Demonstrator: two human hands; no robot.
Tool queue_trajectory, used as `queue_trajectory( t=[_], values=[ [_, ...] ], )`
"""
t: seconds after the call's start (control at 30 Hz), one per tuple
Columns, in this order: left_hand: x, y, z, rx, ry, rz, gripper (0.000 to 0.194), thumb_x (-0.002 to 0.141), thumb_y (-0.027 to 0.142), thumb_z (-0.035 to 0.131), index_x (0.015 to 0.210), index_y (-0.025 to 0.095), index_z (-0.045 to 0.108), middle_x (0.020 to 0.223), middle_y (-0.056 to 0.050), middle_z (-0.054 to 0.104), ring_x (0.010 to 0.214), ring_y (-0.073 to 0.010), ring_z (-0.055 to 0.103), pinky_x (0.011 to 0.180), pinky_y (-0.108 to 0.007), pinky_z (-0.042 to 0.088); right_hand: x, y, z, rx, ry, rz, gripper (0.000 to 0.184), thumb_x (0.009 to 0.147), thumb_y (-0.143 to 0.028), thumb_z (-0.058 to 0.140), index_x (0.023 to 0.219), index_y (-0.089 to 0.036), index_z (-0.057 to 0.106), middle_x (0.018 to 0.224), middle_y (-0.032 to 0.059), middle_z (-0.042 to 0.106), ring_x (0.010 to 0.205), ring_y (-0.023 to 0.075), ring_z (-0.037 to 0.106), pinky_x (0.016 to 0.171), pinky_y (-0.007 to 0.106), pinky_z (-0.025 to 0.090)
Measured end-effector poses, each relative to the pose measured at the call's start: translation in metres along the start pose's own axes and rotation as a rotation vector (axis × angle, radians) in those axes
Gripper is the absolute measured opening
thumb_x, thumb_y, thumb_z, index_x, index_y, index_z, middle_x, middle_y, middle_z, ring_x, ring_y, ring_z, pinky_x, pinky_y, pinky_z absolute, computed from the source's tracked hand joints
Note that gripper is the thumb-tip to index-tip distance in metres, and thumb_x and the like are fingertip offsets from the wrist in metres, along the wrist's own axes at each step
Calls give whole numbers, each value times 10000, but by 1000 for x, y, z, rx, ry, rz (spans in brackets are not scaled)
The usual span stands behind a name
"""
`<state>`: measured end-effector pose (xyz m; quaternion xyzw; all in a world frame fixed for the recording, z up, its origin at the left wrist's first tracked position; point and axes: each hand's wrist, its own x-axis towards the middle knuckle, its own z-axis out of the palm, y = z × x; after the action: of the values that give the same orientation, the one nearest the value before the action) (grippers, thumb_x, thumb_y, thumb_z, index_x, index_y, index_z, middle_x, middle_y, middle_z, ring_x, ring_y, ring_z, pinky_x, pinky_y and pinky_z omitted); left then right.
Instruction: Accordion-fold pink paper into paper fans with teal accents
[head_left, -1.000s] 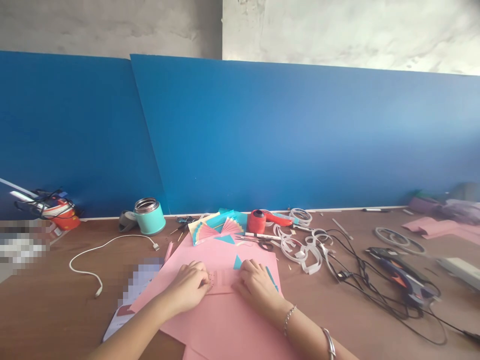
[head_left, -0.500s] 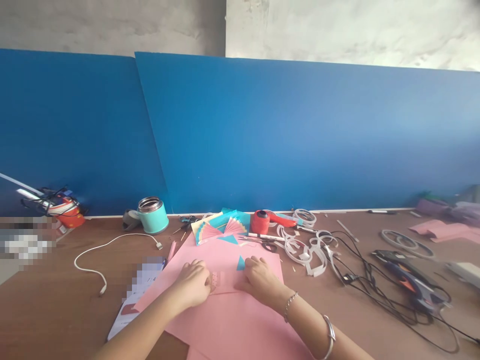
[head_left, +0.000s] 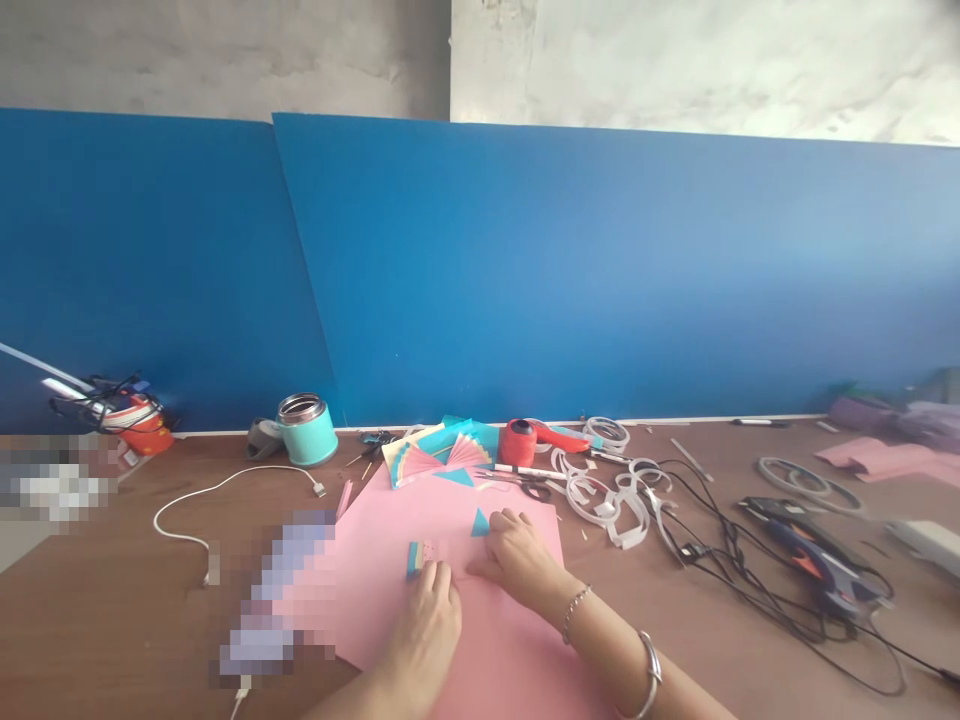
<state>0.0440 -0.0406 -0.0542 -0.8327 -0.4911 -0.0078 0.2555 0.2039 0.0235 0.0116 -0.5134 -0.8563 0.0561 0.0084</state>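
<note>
A large pink paper sheet lies on the brown table in front of me. My left hand rests on it palm down, fingers stretched toward a small folded pink and teal paper piece at its fingertips. My right hand lies curled on the sheet just right of that piece, fingers pressed down on the paper, bracelets on the wrist. A small teal paper triangle lies by the right hand's knuckles.
Behind the sheet lie folded paper fans, scissors, a red tape dispenser, white paper strips and a teal cup. A white cable runs left; a glue gun with black cords lies right. Blue boards back the table.
My left hand has slid right and nearer to me, off the folded piece, which now shows uncovered with a teal edge. My right hand has barely moved.
</note>
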Motion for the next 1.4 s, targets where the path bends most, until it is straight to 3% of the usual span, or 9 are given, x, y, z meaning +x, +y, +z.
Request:
queue_trajectory(
  t=[0.17, 0.4, 0.57, 0.63, 0.83, 0.93, 1.03, 1.13, 1.4],
  values=[
    [-11, 14, 8, -52, 142, -113, 312, 770, 205, 578, 1033, 94, 706, 1074, -176, 657, 1055, -313, 552, 894, -448, 456, -1, 1, 1, 12, 9, 0, 427, 880, -531, 527, 700, -168, 660, 930, 93, 619, 897, 231, 519, 765, 337, 343],
    [-22, 19, 16, -155, 260, -243, 523, 809, 405, 579, 1282, 183, 555, 1226, -201, 564, 1157, -416, 491, 921, -564, 383, -3, -3, 0, 5, 3, 17, 429, 900, -502, 496, 701, -159, 660, 929, 103, 616, 917, 242, 521, 783, 350, 362],
    [-26, 10, 16, -281, 131, -234, 543, 839, 471, 533, 1340, 265, 497, 1354, -197, 491, 1237, -444, 423, 950, -585, 344, -16, 10, -14, 175, 39, -10, 260, 885, -365, 544, 749, -177, 659, 882, 64, 600, 865, 201, 530, 784, 321, 382],
    [-25, -1, 9, -327, 47, -250, 524, 852, 437, 522, 1355, 297, 472, 1444, -159, 408, 1294, -433, 364, 967, -569, 346, -24, 22, -19, 265, 95, -45, 148, 767, -345, 679, 783, -199, 659, 952, 45, 588, 922, 210, 518, 828, 330, 378],
    [-8, -30, -20, -322, 6, -132, 474, 850, 244, 482, 1317, 176, 519, 1457, -112, 413, 1335, -330, 348, 1067, -518, 317, -34, 44, -3, 409, 110, -56, 71, 696, -160, 641, 704, -189, 577, 799, 6, 555, 775, 164, 509, 716, 279, 391],
    [0, -25, -26, -383, -127, -208, 424, 877, 239, 447, 1258, 102, 573, 1260, -172, 586, 1169, -299, 526, 966, -417, 444, -31, 44, 7, 497, 99, -56, 144, 708, -255, 673, 702, -185, 547, 775, 0, 550, 740, 155, 498, 670, 262, 390],
    [4, -12, -29, -429, -192, -243, 419, 920, 318, 421, 1303, 199, 543, 1135, -158, 617, 1046, -287, 583, 859, -398, 486, -30, 41, 11, 505, 142, -63, 206, 825, -280, 549, 646, -184, 511, 730, 1, 526, 712, 148, 478, 681, 274, 385],
    [5, -1, -28, -410, -169, -227, 440, 908, 435, 449, 1333, 330, 493, 1147, -145, 578, 1074, -335, 552, 887, -499, 442, -31, 39, 12, 524, 162, -59, 243, 861, -237, 462, 626, -184, 497, 732, 8, 512, 722, 149, 479, 704, 282, 393],
    [5, 11, -23, -332, -78, -266, 467, 876, 505, 492, 1322, 368, 494, 1177, -134, 573, 1114, -379, 518, 984, -590, 315, -43, 45, -9, 809, 74, 28, 362, 933, -281, 255, 731, -198, 544, 876, 46, 580, 881, 185, 524, 849, 335, 424]
  ],
)
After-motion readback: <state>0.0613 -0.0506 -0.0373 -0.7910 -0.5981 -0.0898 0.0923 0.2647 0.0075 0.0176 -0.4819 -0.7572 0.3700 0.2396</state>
